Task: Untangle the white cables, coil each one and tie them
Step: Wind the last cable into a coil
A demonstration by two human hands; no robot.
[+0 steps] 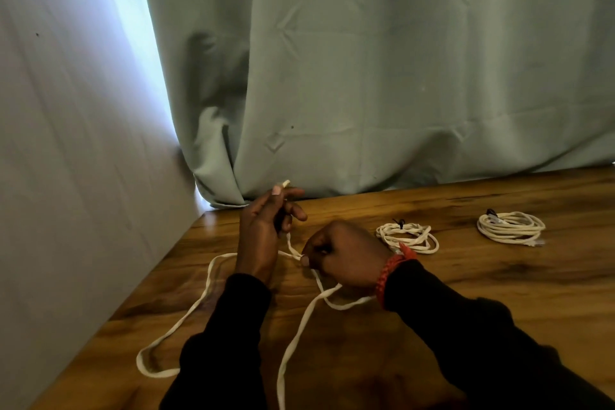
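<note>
Left hand (263, 226) was raised at about 11 o'clock of table centre, fingers curled round the plug end (285, 183) of the loose cable (299, 326); plug tip stuck out above the fingertips, pointing up and slightly toward 1 o'clock. Right hand (342, 255) sat just beside it toward 4 o'clock, clenched, thumb and forefinger pinching the same cable a short way down from the plug.

Rest of that cable lay slack on the wooden table (499, 293): one long loop trailed toward 7 o'clock near the table edge, another strand ran toward 6 o'clock and left my view at the bottom. Long axis of the slack ran roughly 12-to-6. Strands crossed under the right wrist; I couldn't tell if that was a true knot or just an overlap.

Two finished coils, near coil (407, 238) and far coil (511, 226), sat at 2 to 3 o'clock, each with a dark tie, well apart from each other.

Risks as I judged them:
- Coiling before clearing the crossing under the wrist would likely pull it into a knot.
- Loop at 7 o'clock lay near the edge; it could drop off and drag.
- Right sleeve (466, 326) lay over a strand and could snag it.
- Near coil was close to the right wrist; a wide sweep could hook it.
</note>
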